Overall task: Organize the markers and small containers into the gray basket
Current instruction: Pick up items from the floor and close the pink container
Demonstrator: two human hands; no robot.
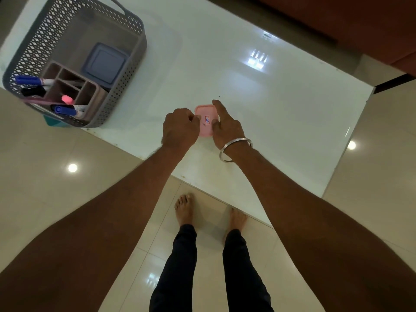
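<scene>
Left hand (180, 129) fingers curled, pinching the left edge of the pink container (206, 122). Right hand (227, 127) grips its right edge, forefinger straight. Container sits between both on the white table (270, 97). Gray basket (122, 86) with markers (29, 80) is beyond and left of the left hand.

Glossy white tabletop (270, 131) mirroring lights, with a matt gray perforated plastic basket (33, 41), a smooth pink plastic container (206, 128), a shiny metal bangle (221, 152) on one wrist, above polished, reflective floor tiles (45, 165).
</scene>
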